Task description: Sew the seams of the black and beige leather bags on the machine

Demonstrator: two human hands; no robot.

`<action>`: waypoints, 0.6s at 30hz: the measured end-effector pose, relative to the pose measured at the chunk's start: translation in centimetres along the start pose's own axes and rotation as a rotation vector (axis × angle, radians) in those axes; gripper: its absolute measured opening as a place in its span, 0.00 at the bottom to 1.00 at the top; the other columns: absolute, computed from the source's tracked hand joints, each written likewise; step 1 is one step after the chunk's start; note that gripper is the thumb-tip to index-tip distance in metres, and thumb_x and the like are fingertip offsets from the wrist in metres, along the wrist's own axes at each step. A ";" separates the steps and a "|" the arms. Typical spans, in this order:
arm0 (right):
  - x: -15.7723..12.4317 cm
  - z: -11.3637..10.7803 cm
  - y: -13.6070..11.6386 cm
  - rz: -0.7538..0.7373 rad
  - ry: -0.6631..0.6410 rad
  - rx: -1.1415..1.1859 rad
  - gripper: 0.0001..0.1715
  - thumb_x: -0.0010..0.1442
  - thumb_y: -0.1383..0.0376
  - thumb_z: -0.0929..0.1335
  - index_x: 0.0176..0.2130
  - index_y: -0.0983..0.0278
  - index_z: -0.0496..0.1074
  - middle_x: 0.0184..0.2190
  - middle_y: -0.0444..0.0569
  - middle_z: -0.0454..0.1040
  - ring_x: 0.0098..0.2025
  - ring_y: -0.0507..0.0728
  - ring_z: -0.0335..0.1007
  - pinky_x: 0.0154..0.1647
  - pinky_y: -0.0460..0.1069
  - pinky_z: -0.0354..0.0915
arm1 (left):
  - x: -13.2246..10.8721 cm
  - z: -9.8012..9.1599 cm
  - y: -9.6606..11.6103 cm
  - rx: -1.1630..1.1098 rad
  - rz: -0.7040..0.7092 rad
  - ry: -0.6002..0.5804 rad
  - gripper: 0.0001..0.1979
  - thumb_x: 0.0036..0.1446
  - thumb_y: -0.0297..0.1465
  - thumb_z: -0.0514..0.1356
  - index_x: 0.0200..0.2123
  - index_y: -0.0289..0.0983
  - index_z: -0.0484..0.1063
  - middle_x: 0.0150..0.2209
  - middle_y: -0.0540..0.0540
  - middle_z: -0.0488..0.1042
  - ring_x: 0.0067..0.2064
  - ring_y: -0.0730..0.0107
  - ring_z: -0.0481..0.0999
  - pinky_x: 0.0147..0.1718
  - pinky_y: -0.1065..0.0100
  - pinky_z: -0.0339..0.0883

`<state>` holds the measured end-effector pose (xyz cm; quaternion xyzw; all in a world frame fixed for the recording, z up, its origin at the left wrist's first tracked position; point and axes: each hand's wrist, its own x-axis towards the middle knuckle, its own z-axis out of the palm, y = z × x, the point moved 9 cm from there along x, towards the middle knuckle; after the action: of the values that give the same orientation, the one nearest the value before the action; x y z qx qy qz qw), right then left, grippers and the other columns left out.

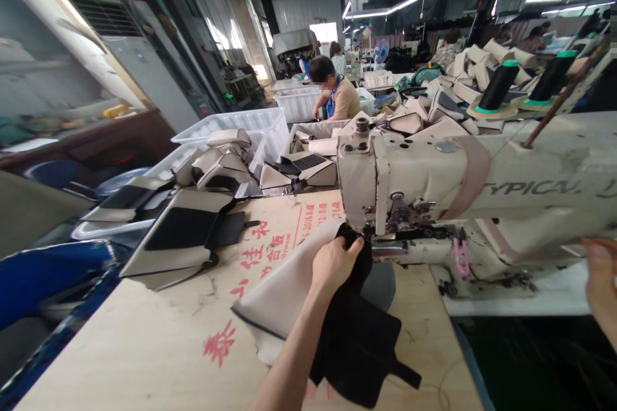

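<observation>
My left hand [333, 262] is closed on the edge of a beige and black fabric piece [289, 282], thumb and fingers pinching it just under the sewing machine [409, 173] head. The black part [361, 340] of that piece hangs toward me over the board, with a narrow strap at its lower right. A grey rounded flap [380, 286] shows behind it. The needle area is partly hidden by the fabric and my fingers. At the right edge, my right hand [602, 289] is cut off by the frame, beside the machine body, its visible fingers extended and apart.
A plywood board [144, 334] with red lettering forms the work surface. Another beige and black piece [183, 225] lies on its left. Plastic bins [270, 135] of similar pieces stand behind. Black thread cones [496, 90] top the machine. A co-worker [344, 96] sits beyond the bins.
</observation>
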<state>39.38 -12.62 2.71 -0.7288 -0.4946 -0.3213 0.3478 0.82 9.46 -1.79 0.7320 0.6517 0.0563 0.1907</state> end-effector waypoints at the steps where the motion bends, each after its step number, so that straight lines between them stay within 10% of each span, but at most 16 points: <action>1: -0.9 0.6 0.9 -0.030 -0.038 -0.025 0.23 0.59 0.62 0.60 0.54 0.61 0.64 0.51 0.49 0.67 0.52 0.64 0.63 0.57 0.60 0.52 | 0.0 0.0 0.0 0.002 -0.002 0.001 0.26 0.55 0.51 0.43 0.27 0.37 0.69 0.29 0.41 0.76 0.33 0.59 0.74 0.26 0.69 0.57; 7: -5.2 2.2 0.0 -0.106 -0.049 -0.003 0.28 0.59 0.63 0.61 0.59 0.58 0.56 0.55 0.47 0.62 0.53 0.65 0.62 0.56 0.59 0.55 | -0.7 -0.1 0.2 0.018 0.001 0.000 0.26 0.55 0.51 0.43 0.27 0.37 0.69 0.30 0.41 0.76 0.34 0.58 0.75 0.26 0.69 0.57; 13: -0.4 -1.1 -0.5 -0.050 0.016 0.001 0.20 0.60 0.62 0.59 0.51 0.61 0.67 0.46 0.51 0.71 0.49 0.61 0.66 0.56 0.57 0.54 | -0.7 0.2 0.0 -0.001 0.018 -0.005 0.27 0.55 0.51 0.42 0.29 0.37 0.70 0.31 0.40 0.76 0.36 0.57 0.75 0.29 0.68 0.60; 17: -1.5 -1.9 -7.6 0.079 0.038 0.325 0.12 0.57 0.62 0.63 0.37 0.62 0.74 0.31 0.51 0.75 0.36 0.59 0.71 0.41 0.52 0.63 | -0.5 0.5 -0.2 -0.018 0.019 -0.005 0.27 0.55 0.52 0.43 0.29 0.37 0.70 0.31 0.40 0.76 0.36 0.56 0.75 0.29 0.68 0.60; 18: -2.5 0.1 -10.6 0.134 -0.120 0.496 0.12 0.58 0.61 0.63 0.35 0.62 0.73 0.30 0.50 0.75 0.33 0.57 0.71 0.37 0.49 0.64 | -0.5 0.5 -0.2 -0.020 0.018 -0.005 0.28 0.55 0.52 0.43 0.29 0.37 0.70 0.31 0.40 0.76 0.36 0.56 0.75 0.29 0.68 0.60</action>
<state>28.63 -10.93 2.61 -0.6702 -0.5285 -0.1226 0.5064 0.75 8.93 -2.22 0.7360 0.6441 0.0626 0.1990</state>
